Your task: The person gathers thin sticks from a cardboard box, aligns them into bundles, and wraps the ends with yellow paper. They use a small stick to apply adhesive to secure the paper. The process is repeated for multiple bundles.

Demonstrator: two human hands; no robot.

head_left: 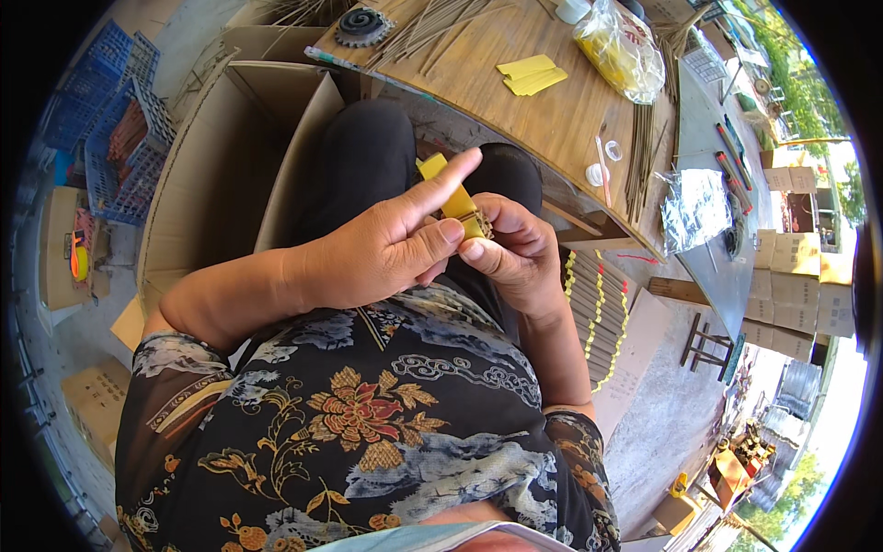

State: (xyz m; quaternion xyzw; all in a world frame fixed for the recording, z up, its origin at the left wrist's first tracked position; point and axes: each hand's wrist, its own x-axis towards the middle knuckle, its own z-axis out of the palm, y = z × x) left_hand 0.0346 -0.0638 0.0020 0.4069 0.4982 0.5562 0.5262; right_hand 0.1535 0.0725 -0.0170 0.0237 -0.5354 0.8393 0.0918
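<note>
We saw both hands meet over the lap at the middle of the view. The left hand (377,248) came in from eight o'clock, its thumb and curled fingers (448,230) pinched on a small bundle of thin sticks (476,225) wrapped in a yellow paper band (449,191), while the forefinger stretched out straight toward one o'clock. The right hand (517,253) came from five o'clock, its fingers closed together on the same bundle from the other side, thumb tip touching the bundle's end. The bundle sat between the two hands, just above the knees in dark trousers.

At twelve o'clock lay the wooden surface (515,101), carrying loose yellow paper slips (531,75), a spread of thin sticks (432,28), a dark coil (362,26) and a clear bag with yellow contents (618,51). At ten o'clock an open cardboard box (230,156) stood beside the knees, with blue plastic crates (124,138) farther out. At three o'clock finished bundles with yellow bands (598,308) lay in rows.
</note>
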